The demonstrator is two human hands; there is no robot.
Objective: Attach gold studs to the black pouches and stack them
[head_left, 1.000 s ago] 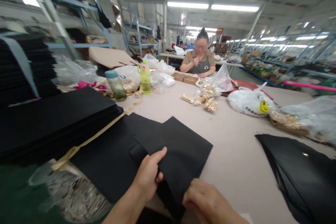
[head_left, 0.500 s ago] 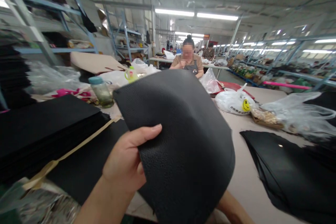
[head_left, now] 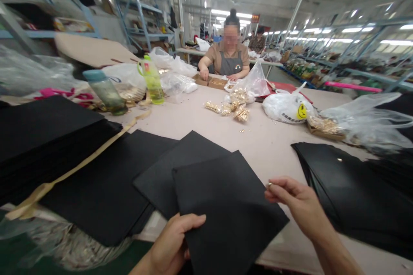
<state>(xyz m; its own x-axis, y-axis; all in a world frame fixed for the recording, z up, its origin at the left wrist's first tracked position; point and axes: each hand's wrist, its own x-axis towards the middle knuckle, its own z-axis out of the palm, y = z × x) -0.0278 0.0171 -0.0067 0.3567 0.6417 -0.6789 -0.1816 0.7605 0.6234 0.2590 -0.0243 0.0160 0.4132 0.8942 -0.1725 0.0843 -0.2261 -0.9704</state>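
My left hand (head_left: 176, 240) grips a black sheet (head_left: 229, 210) by its lower left edge, thumb on top and fingers underneath. My right hand (head_left: 295, 200) pinches a small gold-coloured metal piece (head_left: 269, 184) just off the sheet's right edge. Another black sheet (head_left: 190, 159) lies partly beneath the held one. To its left is a stack of black sheets (head_left: 106, 184) with a beige strip (head_left: 87, 160) across it. On the right lies a pile of black pieces (head_left: 355, 193), the top one bearing a shiny metal spot (head_left: 339, 160).
Bags of gold parts (head_left: 237, 105) and a few loose bits lie mid-table (head_left: 193, 114). Two bottles (head_left: 106, 92) (head_left: 151, 79) stand at the left. A white plastic bag (head_left: 287, 109) is at the right. Across the table a person (head_left: 227, 58) handles small boxes (head_left: 217, 83).
The held sheet has come down from upright to nearly flat, uncovering the table and another sheet. My right hand, previously hidden behind it, now shows at the right with a small metal piece.
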